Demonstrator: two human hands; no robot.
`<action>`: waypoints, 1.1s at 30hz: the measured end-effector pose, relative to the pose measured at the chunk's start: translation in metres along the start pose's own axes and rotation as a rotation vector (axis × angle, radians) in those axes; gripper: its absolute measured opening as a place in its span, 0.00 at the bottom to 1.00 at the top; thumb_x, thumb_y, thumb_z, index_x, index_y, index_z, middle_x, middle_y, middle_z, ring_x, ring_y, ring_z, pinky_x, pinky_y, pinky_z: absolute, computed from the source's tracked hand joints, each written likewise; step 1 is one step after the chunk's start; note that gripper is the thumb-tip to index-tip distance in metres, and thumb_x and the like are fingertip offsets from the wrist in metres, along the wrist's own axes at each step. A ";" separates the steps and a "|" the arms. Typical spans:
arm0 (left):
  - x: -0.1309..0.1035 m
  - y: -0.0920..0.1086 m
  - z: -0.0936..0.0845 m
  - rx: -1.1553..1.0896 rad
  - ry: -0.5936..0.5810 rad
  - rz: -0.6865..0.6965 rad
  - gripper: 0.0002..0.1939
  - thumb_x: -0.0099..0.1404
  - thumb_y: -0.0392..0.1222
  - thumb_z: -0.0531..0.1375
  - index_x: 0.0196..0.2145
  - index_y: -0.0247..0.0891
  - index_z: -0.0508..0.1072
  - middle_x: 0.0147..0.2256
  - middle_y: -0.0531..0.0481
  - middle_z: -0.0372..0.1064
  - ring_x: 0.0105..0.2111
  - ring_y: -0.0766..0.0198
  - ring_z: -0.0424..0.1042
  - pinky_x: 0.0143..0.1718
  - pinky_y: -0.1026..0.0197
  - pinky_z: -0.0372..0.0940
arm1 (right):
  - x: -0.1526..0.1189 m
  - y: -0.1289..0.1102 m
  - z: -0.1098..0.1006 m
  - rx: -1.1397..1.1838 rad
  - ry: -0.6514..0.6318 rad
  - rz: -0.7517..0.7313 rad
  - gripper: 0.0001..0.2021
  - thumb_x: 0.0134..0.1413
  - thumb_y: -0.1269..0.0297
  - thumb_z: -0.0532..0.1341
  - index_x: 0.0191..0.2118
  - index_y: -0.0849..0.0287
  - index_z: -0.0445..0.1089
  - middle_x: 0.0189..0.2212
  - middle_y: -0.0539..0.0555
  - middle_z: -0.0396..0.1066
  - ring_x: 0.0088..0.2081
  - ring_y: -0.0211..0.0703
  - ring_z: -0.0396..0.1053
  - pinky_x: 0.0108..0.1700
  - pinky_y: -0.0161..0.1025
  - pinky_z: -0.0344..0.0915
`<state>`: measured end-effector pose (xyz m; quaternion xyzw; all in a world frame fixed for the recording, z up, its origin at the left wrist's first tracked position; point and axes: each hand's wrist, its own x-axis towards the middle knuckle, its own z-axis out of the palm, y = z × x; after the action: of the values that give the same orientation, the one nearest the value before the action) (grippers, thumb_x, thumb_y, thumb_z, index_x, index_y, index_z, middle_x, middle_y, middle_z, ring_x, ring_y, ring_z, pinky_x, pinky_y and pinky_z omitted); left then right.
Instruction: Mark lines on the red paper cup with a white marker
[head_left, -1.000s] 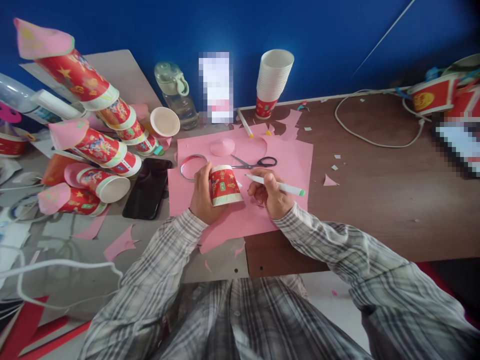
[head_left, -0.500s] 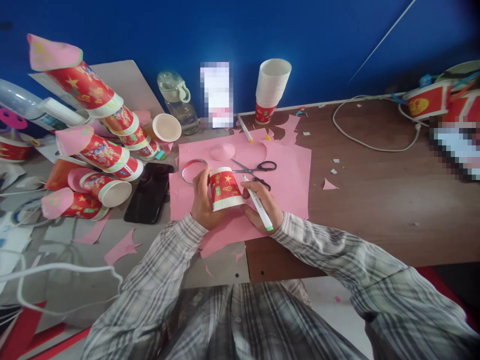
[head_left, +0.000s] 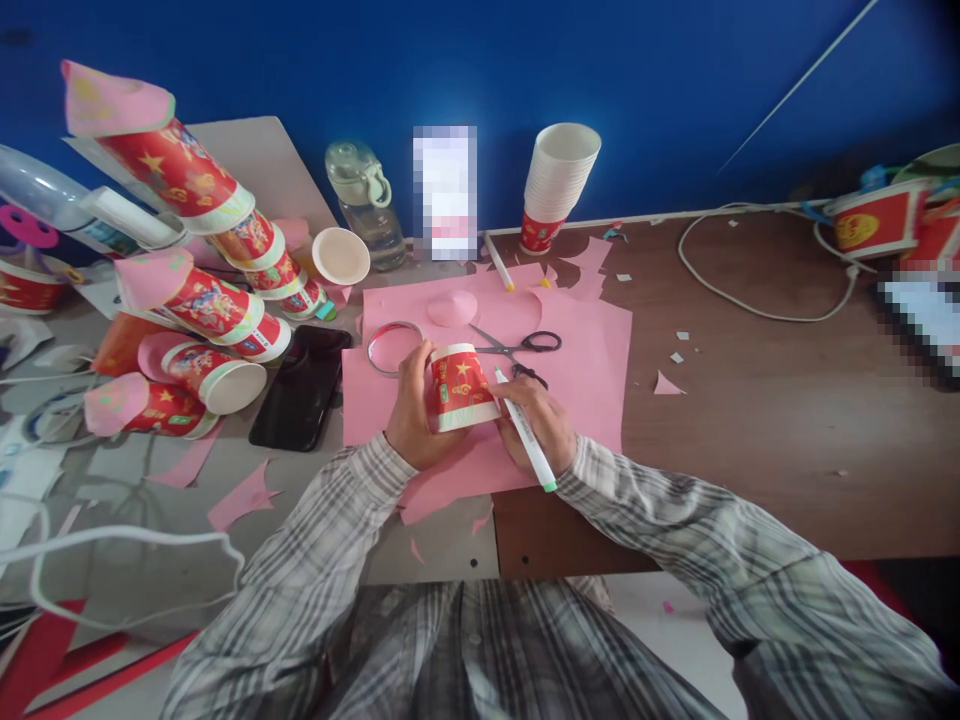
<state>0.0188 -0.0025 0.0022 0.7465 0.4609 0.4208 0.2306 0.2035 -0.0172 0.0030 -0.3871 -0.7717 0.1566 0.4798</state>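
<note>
My left hand (head_left: 417,415) is wrapped round the side of a red paper cup (head_left: 462,388) with gold stars and a white rim at its lower edge. Green strokes show along that rim. A white marker with a green end (head_left: 531,435) is gripped in my right hand (head_left: 546,425), its tip pointing up beside the cup. My right fingertips are close to the cup's right side; whether they touch it I cannot tell. Beneath both hands lies a sheet of pink paper (head_left: 589,390). Just behind the cup are black-handled scissors (head_left: 517,350), a roll of tape (head_left: 394,347) and a pink paper cone (head_left: 452,308).
Paper-cup rockets with pink cones (head_left: 184,185) stand and lie on the left, beside a black phone (head_left: 301,388). A water bottle (head_left: 366,205), a stack of cups (head_left: 559,185) and another marker (head_left: 498,262) sit at the back. A white cable (head_left: 765,310) curves on the right.
The view has shifted slightly. My left hand still holds the cup, and the marker remains in my right hand; both have moved a little right and down in view.
</note>
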 end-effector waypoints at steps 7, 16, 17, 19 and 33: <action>0.001 0.005 0.000 0.024 0.028 -0.036 0.48 0.50 0.52 0.64 0.59 0.37 0.40 0.54 0.35 0.51 0.56 0.48 0.56 0.57 0.40 0.57 | -0.002 0.001 0.002 0.030 -0.047 -0.028 0.23 0.48 0.77 0.55 0.52 0.55 0.57 0.31 0.54 0.66 0.33 0.48 0.67 0.37 0.47 0.67; -0.001 0.003 -0.001 0.053 0.011 0.018 0.47 0.51 0.51 0.62 0.59 0.38 0.38 0.54 0.36 0.50 0.56 0.47 0.55 0.57 0.38 0.57 | 0.000 0.002 0.001 0.015 -0.045 -0.027 0.22 0.47 0.78 0.53 0.50 0.56 0.58 0.29 0.54 0.65 0.32 0.48 0.66 0.38 0.49 0.66; -0.001 0.002 -0.001 0.058 0.017 0.018 0.47 0.52 0.51 0.62 0.59 0.38 0.38 0.54 0.35 0.51 0.55 0.47 0.56 0.56 0.38 0.58 | -0.001 0.002 0.001 0.021 -0.051 -0.017 0.22 0.47 0.77 0.54 0.50 0.56 0.58 0.30 0.54 0.65 0.32 0.48 0.66 0.38 0.48 0.66; 0.000 0.001 0.000 0.071 0.028 0.015 0.47 0.53 0.52 0.61 0.60 0.38 0.37 0.53 0.35 0.52 0.54 0.46 0.57 0.55 0.37 0.59 | -0.001 0.002 0.001 0.032 -0.053 0.007 0.22 0.47 0.77 0.54 0.50 0.56 0.58 0.30 0.53 0.65 0.32 0.47 0.66 0.38 0.48 0.67; 0.002 -0.001 -0.002 0.089 -0.001 0.052 0.46 0.54 0.56 0.59 0.60 0.37 0.37 0.51 0.34 0.54 0.52 0.48 0.60 0.53 0.40 0.62 | 0.003 -0.004 -0.013 0.356 -0.149 0.195 0.22 0.48 0.67 0.57 0.51 0.47 0.58 0.29 0.52 0.66 0.31 0.51 0.69 0.37 0.51 0.69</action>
<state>0.0168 -0.0004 0.0037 0.7678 0.4596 0.4054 0.1865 0.2121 -0.0188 0.0136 -0.3567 -0.7240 0.3641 0.4648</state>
